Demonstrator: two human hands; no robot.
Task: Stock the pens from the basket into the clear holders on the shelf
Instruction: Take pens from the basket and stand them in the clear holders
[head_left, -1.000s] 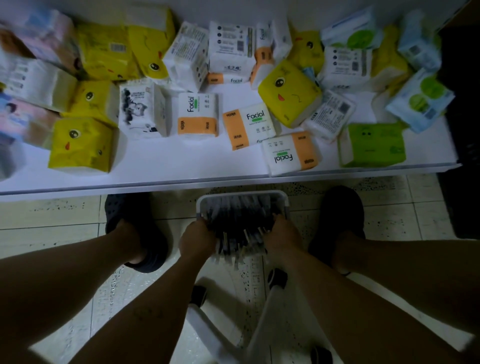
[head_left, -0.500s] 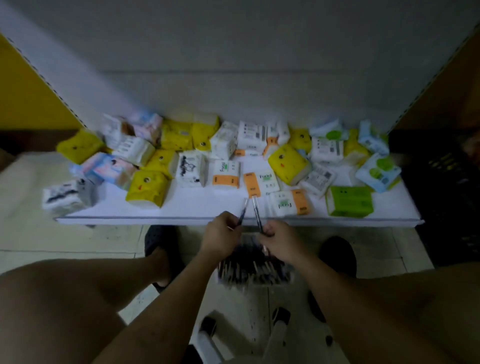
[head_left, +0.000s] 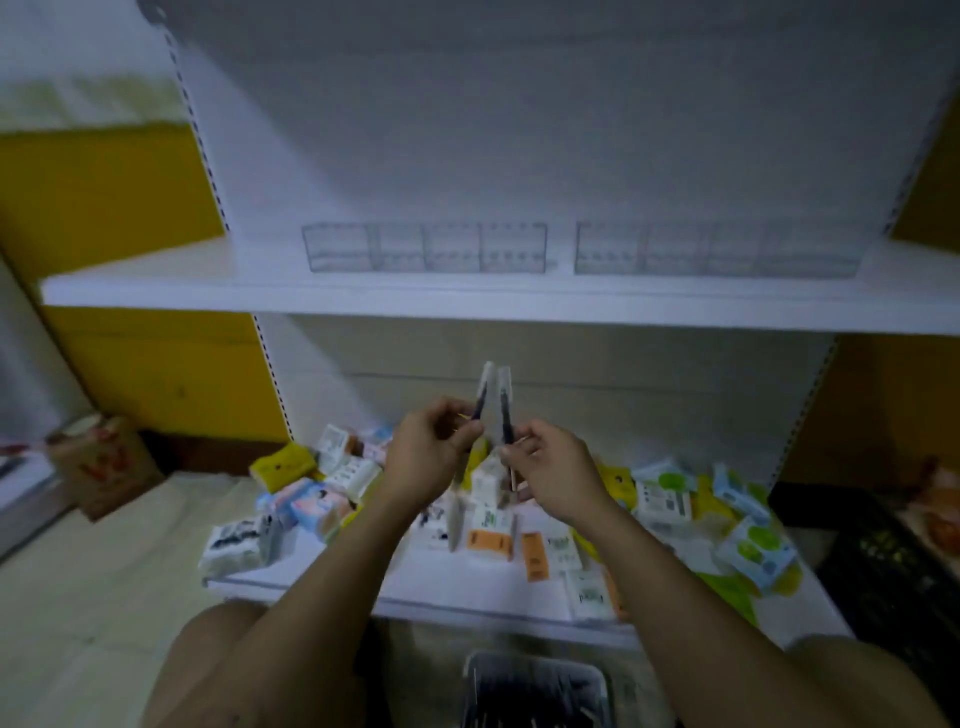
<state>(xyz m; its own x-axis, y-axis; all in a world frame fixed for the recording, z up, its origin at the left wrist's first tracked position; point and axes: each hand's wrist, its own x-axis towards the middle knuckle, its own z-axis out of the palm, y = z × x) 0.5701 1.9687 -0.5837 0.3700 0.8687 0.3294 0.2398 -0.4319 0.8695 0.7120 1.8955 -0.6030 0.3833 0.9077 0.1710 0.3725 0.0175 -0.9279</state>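
Well, from my end, the far left shows a brown paper bag (head_left: 104, 462) standing on the floor below a yellow wall (head_left: 104, 182). Next I see the upper shelf (head_left: 208, 291), white, with the left row of clear holders (head_left: 423, 248) set back on it. Below it, the lower shelf (head_left: 431, 582) is strewn with tissue packs (head_left: 283, 462) in yellow, white, blue and green.

In front of those packs the left hand (head_left: 426, 452) is raised, its fingers curled and pinching the left pen (head_left: 480, 400) low on the barrel. That pen points up and leans right. Just beside it the right pen (head_left: 505, 410) stands nearly upright, and the two pale upper ends almost meet, a little under the upper shelf's front edge. I can't tell whether they touch. The right hand (head_left: 550, 467) grips its pen the same way, fingers curled round the lower part. The two hands are close together but apart, each clamped on its own pen.

Down at the bottom edge, between the person's knees, I see the basket (head_left: 535, 670) with a dark, blurred mass of pens in it. Further right on the upper shelf, across a small gap from the first, sits the right row of clear holders (head_left: 717, 249). At the far right a black crate (head_left: 893, 561) rests on the floor beside the lower shelf.
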